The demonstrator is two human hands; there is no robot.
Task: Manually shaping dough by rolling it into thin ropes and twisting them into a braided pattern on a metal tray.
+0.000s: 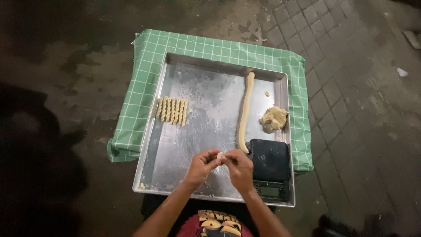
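A small pale piece of dough is pinched between the fingertips of my left hand and my right hand, just above the near part of a large metal tray. A long dough rope lies lengthwise on the tray's right half, its near end close to my right hand. A rough dough lump rests by the tray's right rim. Several twisted dough sticks lie side by side at the tray's left edge.
A black digital kitchen scale sits in the tray's near right corner, beside my right hand. The tray rests on a small table covered by a green checked cloth. Dark wet ground and paving bricks surround it.
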